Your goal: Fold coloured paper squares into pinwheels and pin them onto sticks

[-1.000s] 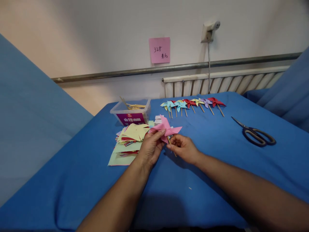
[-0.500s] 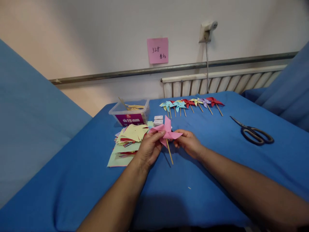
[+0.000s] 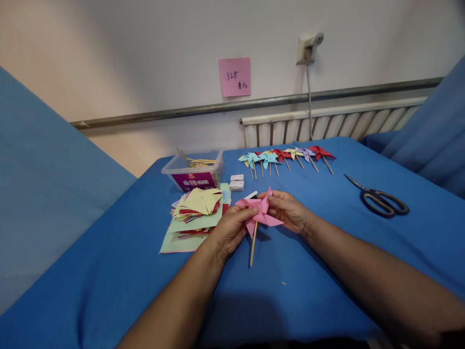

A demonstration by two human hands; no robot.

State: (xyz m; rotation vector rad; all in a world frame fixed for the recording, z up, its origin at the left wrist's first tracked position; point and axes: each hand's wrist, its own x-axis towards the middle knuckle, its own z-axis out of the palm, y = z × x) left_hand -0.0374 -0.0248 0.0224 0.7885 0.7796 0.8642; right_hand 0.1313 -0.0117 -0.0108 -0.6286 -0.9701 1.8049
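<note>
A pink paper pinwheel (image 3: pixel 262 217) on a thin wooden stick (image 3: pixel 254 245) is held between my two hands, just above the blue cloth. My left hand (image 3: pixel 234 227) grips it with the thumb pressed on its centre. My right hand (image 3: pixel 288 209) pinches the upper right blade with thumb and fingertips. The stick points down toward me. Behind the pinwheel a white and dark object (image 3: pixel 251 195) shows in part; I cannot make out what it is. To the left lies a stack of cut paper sheets (image 3: pixel 199 201) in yellow, red and green.
A clear plastic box (image 3: pixel 218 167) of wooden sticks stands at the back left, with small white boxes (image 3: pixel 237 183) beside it. Several coloured pinwheels (image 3: pixel 269 157) lie along the back edge. Black-handled scissors (image 3: pixel 383 201) rest on the right of the blue cloth (image 3: pixel 319 286).
The pinwheel has come slightly lower and turned, its stick now slanting the other way. My right hand has moved from the right blade to the upper one. The white and dark object shows more.
</note>
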